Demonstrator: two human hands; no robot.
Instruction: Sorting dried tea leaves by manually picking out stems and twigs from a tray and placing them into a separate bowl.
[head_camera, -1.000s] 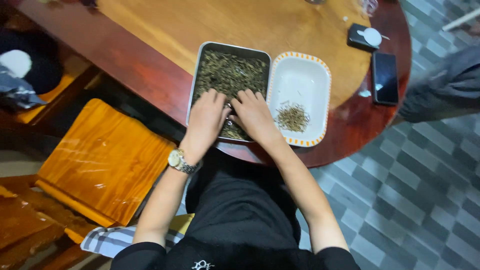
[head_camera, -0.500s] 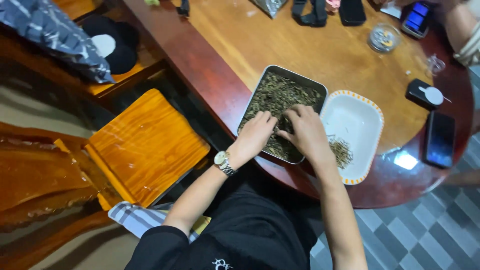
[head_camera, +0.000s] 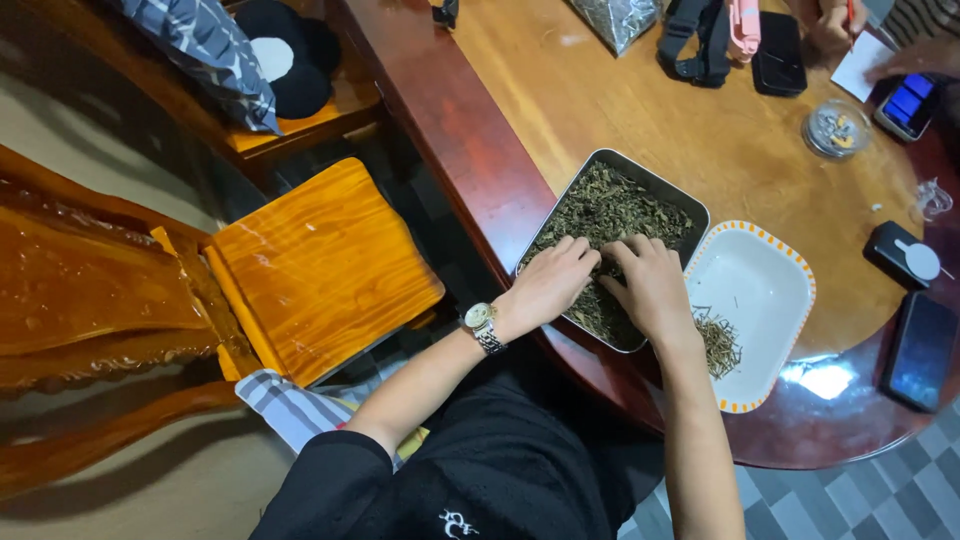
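Both hands lie palm-down in the metal tray (head_camera: 690, 212) of dried green leaves (head_camera: 610, 205). Left hand (head_camera: 548, 285), a wristwatch (head_camera: 482, 326) on its wrist, has its fingers loosely curled into the leaves at the tray's near end; whether it pinches any cannot be told. Right hand (head_camera: 652, 288) sits just beside it, fingers bent and spread on the leaves, nearly touching the left fingertips. Just right of the right hand stands a white dish with an orange-dashed rim (head_camera: 770, 290), holding a small heap of thin stems (head_camera: 718, 342) near that wrist.
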